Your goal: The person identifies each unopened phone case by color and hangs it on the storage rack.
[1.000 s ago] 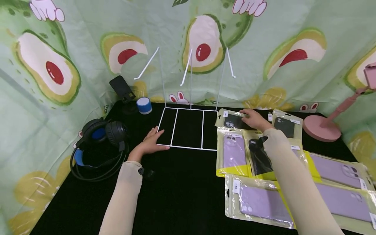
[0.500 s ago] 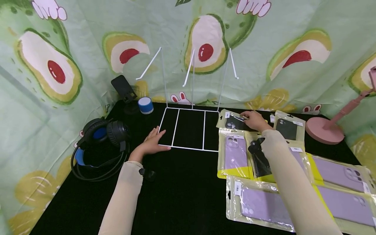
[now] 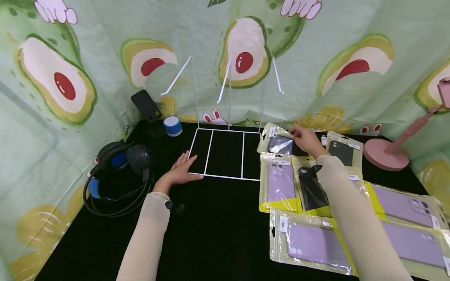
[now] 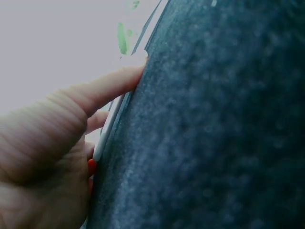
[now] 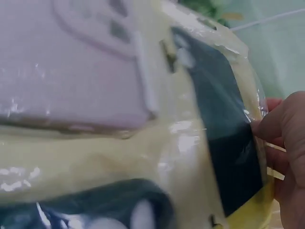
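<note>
My right hand (image 3: 307, 141) pinches the upper edge of a bagged black phone case (image 3: 280, 144) at the back of the table. The near end of that bag is tilted up, with glare on its plastic. In the right wrist view, thumb and fingers grip the bag's edge beside the dark case (image 5: 224, 124). My left hand (image 3: 180, 171) rests at the front left corner of a white wire display rack (image 3: 225, 176), fingers spread. The left wrist view shows the thumb (image 4: 112, 86) extended along the rack's wire. Three bare prongs (image 3: 224, 82) stick out from the rack's top.
Bagged purple cases (image 3: 281, 181) and black cases (image 3: 340, 152) cover the table's right side. A pink stand (image 3: 386, 154) is at the far right. Black headphones (image 3: 119, 160), a blue-and-white round tub (image 3: 172, 126) and a black phone stand (image 3: 146, 106) are at left.
The bagged black phone case has been raised and tilted at its left end by my right hand, which grips its edge. My left hand stays at the rack's corner.
</note>
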Available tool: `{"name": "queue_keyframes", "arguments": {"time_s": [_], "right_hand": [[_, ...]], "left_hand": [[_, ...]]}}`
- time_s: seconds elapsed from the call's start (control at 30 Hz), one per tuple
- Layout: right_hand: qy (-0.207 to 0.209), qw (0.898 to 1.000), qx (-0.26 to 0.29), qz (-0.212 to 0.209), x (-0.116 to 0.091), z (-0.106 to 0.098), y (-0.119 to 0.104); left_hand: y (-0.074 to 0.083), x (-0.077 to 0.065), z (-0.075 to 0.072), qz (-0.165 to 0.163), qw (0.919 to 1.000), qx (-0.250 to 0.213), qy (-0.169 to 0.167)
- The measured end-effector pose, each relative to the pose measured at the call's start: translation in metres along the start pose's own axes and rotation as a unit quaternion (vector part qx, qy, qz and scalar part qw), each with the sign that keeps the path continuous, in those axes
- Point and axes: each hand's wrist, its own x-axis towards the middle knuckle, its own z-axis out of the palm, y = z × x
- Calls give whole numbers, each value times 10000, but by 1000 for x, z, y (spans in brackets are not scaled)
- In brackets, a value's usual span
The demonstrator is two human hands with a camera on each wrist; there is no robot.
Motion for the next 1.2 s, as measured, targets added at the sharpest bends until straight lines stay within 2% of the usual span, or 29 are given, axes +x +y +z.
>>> {"name": "queue_keyframes", "arguments": {"time_s": [0.1,0.17,0.27,0.33,0.4,0.5,0.6,0.67,0.73,0.87,0.9,1.03,1.2], "right_hand": [[461,9976,517,27,-9,-10,-5],[837,9923,911,72,-17,-18,-10],[1549,9736,1676,-59,-31,-28,-16],[1936,9539,2288,-152,-41,-35,-23],[2243,9266,3002,-318,-53,-43,-32],[2507,8781,4046,-484,-71,-54,-50],[2632,8317,4851,-607,-88,-63,-72],[2671,8087,5199,-665,-99,-67,-88],[2690,7914,5445,-690,-107,-68,-104],[2667,7712,5742,-674,-118,-67,-132],[2648,7691,5783,-632,-119,-66,-138],[2605,7689,5828,-352,-119,-61,-152],[2528,7690,5871,-12,-113,-54,-158]], "left_hand": [[-1,0,0,43,10000,-17,30],[-1,-1,-1,63,10000,-34,43],[-1,-1,-1,96,9999,-28,46],[-1,-1,-1,86,10000,-2,45],[-2,0,-1,103,9999,14,43],[-3,0,-1,125,9999,26,66],[-4,0,0,170,9998,39,107],[-5,0,0,177,9997,72,127],[-5,-1,0,178,9997,70,131],[-2,-3,1,204,9997,47,106],[-2,-3,1,210,9997,39,103],[1,-3,1,202,9998,45,84],[1,-2,1,164,9998,121,65]]}}
